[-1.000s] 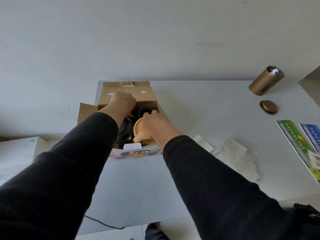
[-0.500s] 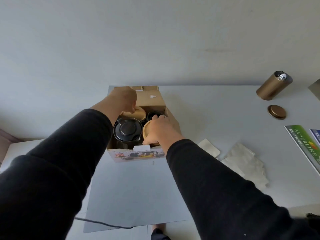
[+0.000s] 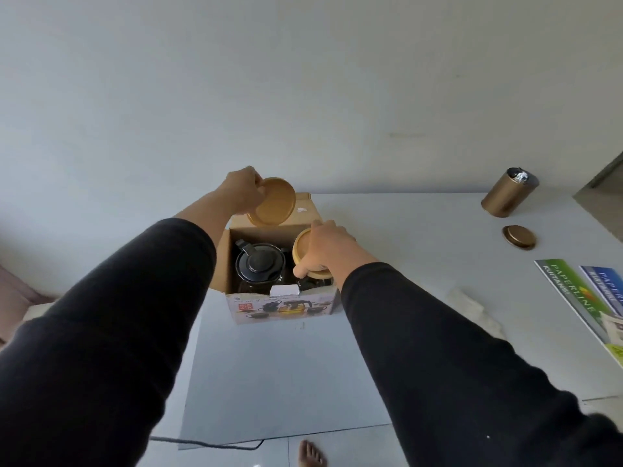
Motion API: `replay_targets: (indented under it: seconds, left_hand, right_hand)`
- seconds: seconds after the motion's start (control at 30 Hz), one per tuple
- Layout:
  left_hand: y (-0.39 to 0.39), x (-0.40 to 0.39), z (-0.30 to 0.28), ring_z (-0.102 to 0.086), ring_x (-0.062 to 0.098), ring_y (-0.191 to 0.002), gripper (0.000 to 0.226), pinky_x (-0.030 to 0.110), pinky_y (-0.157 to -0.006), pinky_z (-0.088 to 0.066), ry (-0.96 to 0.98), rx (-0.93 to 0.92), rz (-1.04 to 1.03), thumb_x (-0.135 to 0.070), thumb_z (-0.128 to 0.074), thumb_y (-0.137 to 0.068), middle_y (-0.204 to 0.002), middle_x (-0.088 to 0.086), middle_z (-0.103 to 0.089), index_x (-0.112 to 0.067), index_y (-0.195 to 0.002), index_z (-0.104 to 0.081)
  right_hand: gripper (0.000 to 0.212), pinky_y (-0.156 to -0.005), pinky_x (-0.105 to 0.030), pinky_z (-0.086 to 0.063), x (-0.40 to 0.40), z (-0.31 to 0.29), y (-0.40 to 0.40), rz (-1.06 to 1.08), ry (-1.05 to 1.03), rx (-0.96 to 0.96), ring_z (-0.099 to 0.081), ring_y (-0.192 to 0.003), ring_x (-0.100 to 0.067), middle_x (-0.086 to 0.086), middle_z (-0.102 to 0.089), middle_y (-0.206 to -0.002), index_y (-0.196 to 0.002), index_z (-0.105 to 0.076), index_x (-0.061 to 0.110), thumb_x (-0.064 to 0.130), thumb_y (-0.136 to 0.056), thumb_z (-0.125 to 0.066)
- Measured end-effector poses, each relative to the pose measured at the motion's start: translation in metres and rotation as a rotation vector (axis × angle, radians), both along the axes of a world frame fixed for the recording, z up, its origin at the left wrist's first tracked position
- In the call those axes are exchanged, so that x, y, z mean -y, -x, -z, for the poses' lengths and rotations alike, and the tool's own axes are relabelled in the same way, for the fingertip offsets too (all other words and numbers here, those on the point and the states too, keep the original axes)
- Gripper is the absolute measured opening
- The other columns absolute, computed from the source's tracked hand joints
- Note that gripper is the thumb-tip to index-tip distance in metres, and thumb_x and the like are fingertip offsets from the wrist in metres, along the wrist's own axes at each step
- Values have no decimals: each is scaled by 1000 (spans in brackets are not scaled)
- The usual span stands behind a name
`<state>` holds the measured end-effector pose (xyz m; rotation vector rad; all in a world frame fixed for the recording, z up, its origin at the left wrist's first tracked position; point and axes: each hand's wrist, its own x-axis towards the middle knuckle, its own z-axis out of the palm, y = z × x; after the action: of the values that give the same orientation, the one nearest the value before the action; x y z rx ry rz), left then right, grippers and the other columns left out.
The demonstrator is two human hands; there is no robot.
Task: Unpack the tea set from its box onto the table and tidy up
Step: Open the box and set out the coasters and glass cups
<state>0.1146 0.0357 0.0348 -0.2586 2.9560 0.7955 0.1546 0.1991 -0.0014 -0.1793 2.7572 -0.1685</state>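
Surface: white table (image 3: 387, 224) against a plain pale wall, far side.
Box: open cardboard box (image 3: 283, 306) at the table's left part, printed front panel facing near, flaps up.
Left coaster: round wooden coaster (image 3: 273, 205) tilted, flat face toward the camera, above the box's far edge.
Left hand: left hand (image 3: 241, 188) pinches that coaster by its left rim.
Right coaster: second wooden coaster (image 3: 305, 252) over the box's right side, mostly covered by the hand.
Right hand: right hand (image 3: 325, 246) grips it from above, fingers curled round the rim.
Teapot: black-lidded teapot (image 3: 259, 264) upright inside the box, left of the right hand.
Far right: brass tin (image 3: 505, 193) leaning, its lid (image 3: 518, 236) flat nearby.
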Motion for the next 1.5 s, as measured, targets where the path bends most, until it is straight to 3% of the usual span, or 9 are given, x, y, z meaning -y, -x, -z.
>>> replay_targets:
  seconds: [0.07, 0.17, 0.33, 0.73, 1.03, 1.2, 1.4, 1.5]
  left_hand:
    - [-5, -13, -4, -58, 30, -83, 36, 33, -64, -53, -134, 4, -60, -13, -39, -97, -116, 16, -54, -6, -132, -45]
    - [-8, -38, -7, -58, 36, -101, 39, 37, -64, -54, -254, 10, -95, -12, -35, -98, -132, 16, -48, -14, -136, -43]
    - [13, -87, -2, -52, 39, -114, 43, 47, -82, -56, -378, 4, -93, -10, -32, -97, -135, 15, -46, -21, -137, -45]
    - [146, -254, 86, -51, 38, -117, 47, 50, -88, -53, -484, 189, -192, -7, -29, -95, -134, 16, -47, -20, -138, -44]
    - [224, -335, 161, -52, 34, -115, 48, 45, -92, -51, -472, 267, -295, -6, -27, -95, -133, 14, -48, -21, -137, -43]
    - [257, -346, 186, -52, 35, -114, 48, 36, -76, -46, -436, 254, -328, -5, -28, -95, -132, 14, -48, -22, -139, -40]
    - [279, -355, 196, -48, 32, -119, 42, 32, -81, -40, -355, 196, -340, -17, -33, -99, -141, 12, -35, -18, -141, -39]
    - [283, -361, 200, -41, 29, -128, 54, 34, -94, -43, -303, 197, -299, -32, -49, -93, -142, 9, -32, -17, -143, -36]
  right_hand:
    - [98, -92, -43, -48, -11, -9, -4, 14, -13, -9, -47, -120, -34, -12, -41, -132, -142, -28, 14, 42, -63, -79]
    - [95, -76, -36, -44, -37, -18, -6, 85, 32, -28, -48, -118, -32, -12, -42, -131, -140, -31, 13, 42, -63, -80]
    - [95, -73, -34, -40, -91, -22, 10, 161, 12, -62, -46, -118, -30, -12, -42, -129, -140, -29, 14, 38, -62, -78]
    - [101, -92, -40, -43, -259, 28, 164, 222, -74, 29, -36, -129, -31, -11, -33, -140, -144, -21, 11, 41, -66, -78]
    - [99, -93, -40, -42, -334, 90, 268, 171, -87, 108, -36, -127, -32, -12, -30, -138, -143, -26, 12, 39, -65, -80]
    - [96, -90, -40, -43, -352, 121, 302, 128, -86, 132, -37, -127, -32, -11, -31, -137, -142, -28, 13, 38, -65, -80]
    - [94, -87, -39, -44, -357, 141, 331, 87, -43, 121, -36, -126, -30, -10, -32, -135, -140, -29, 15, 35, -63, -79]
    - [95, -90, -40, -45, -359, 144, 340, 73, -26, 97, -35, -127, -31, -10, -32, -135, -140, -30, 15, 36, -62, -80]
